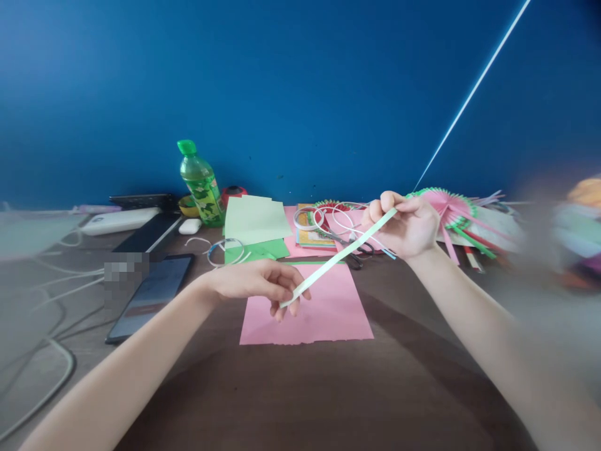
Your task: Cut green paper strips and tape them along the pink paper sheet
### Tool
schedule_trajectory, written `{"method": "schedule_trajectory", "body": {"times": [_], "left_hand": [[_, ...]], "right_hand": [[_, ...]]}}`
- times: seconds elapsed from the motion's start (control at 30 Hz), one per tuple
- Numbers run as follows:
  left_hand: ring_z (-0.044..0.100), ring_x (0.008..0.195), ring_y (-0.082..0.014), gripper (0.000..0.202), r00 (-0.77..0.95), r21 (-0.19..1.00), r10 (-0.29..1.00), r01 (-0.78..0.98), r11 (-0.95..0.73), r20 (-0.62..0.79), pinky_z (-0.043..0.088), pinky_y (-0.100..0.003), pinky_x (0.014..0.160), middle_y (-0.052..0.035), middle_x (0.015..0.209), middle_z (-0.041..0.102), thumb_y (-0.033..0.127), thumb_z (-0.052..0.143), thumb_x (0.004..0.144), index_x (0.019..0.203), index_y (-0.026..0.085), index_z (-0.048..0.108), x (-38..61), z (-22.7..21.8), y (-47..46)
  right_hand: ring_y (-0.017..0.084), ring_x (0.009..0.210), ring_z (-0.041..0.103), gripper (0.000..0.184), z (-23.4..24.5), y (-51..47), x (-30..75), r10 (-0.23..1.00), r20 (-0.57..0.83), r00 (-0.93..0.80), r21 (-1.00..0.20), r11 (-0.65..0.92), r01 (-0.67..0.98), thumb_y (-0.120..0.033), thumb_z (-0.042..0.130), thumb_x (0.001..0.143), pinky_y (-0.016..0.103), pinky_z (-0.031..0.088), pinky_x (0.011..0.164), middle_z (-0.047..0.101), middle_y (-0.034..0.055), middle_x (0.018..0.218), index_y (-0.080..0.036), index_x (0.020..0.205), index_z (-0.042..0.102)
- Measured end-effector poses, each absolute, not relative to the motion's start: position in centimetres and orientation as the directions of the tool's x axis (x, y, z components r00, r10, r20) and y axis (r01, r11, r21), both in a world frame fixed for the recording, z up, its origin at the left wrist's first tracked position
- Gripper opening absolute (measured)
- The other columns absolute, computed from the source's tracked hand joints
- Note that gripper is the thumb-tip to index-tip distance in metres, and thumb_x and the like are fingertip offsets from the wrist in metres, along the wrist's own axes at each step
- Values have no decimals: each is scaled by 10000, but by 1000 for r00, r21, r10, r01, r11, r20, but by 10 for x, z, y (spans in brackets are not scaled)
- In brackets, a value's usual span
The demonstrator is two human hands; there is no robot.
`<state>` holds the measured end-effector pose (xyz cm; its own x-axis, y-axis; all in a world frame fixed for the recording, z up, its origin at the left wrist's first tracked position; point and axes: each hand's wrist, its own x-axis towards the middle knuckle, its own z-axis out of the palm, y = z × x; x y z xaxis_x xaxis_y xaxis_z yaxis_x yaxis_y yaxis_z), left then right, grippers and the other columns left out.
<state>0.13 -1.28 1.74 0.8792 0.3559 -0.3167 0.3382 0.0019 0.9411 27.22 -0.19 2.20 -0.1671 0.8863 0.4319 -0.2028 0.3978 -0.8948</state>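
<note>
Head view: we're pinching green strip (340, 255) w/ left grip (263, 282) & right grip (408, 225); pulling evenly, untwisted, is looking wisest.

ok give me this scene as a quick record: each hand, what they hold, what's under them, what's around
left: left hand pinches the lower end of the paper strip
right: right hand pinches its upper end, raised higher
strip: pale green, stretched straight between both hands
below: pink sheet flat on the brown table
behind: scissors, pale green sheets, green bottle
far left: dark phone
far right: pink and green paper fan
</note>
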Motion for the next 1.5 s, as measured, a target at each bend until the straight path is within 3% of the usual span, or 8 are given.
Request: {"method": "schedule_trajectory", "body": {"times": [0.3,0.5,0.6,0.77,0.9,1.0,1.2,1.5], "left_hand": [[495,585,-77,132,681,831,711,491,-261,-179,411,-198,574,33,643,527,221,466,789,808,167,585,-8,36,-11],[499,612,-92,189,729,784,662,510,-354,-176,393,-194,555,29,628,519,296,470,804,829,186,622,-8,48,-19],[500,609,-96,192,727,780,659,521,-346,-194,385,-196,551,32,616,519,312,472,809,824,189,619,-8,49,-20],[525,657,-113,214,711,722,678,566,-397,-184,397,-216,595,29,655,554,349,455,822,811,197,604,-9,46,-17],[523,832,-146,140,526,522,823,650,-552,216,403,-257,716,11,883,585,275,484,794,899,214,555,-2,45,-26],[461,903,-172,75,506,304,720,673,-674,475,377,-305,794,-16,897,532,205,480,788,841,196,532,5,47,-39],[390,881,-203,149,679,177,648,631,-756,345,340,-376,806,-38,895,498,288,468,830,808,223,601,18,44,-56],[415,878,-169,148,704,422,676,557,-715,216,334,-316,853,2,832,538,244,433,847,782,210,561,20,41,-53]], "right_hand": [[154,609,546,213,7,16,284,874,483,50,-875,481,43,-253,419,762,308,427,644,563,22,603,-193,598,540],[181,977,567,256,29,-22,253,792,335,-510,-832,503,235,-332,447,861,307,407,834,651,45,1017,-195,951,644],[145,816,587,237,36,-39,240,752,159,-640,-817,464,342,-366,495,852,270,424,713,678,24,873,-196,911,648],[137,744,606,178,34,-45,234,742,114,-661,-879,385,281,-311,535,835,274,446,716,667,22,718,-162,797,625],[144,752,611,151,30,-44,232,776,88,-624,-871,364,330,-273,537,830,279,439,722,674,17,677,-164,820,640],[139,719,607,147,28,-45,230,796,76,-601,-859,358,365,-247,522,833,267,430,680,679,13,674,-167,837,645],[127,667,581,149,33,-52,222,781,69,-621,-851,371,372,-227,499,841,244,400,603,673,5,661,-168,817,633],[108,611,534,167,36,-59,219,764,92,-639,-815,426,393,-178,481,834,228,369,552,667,1,658,-168,778,638]]}}
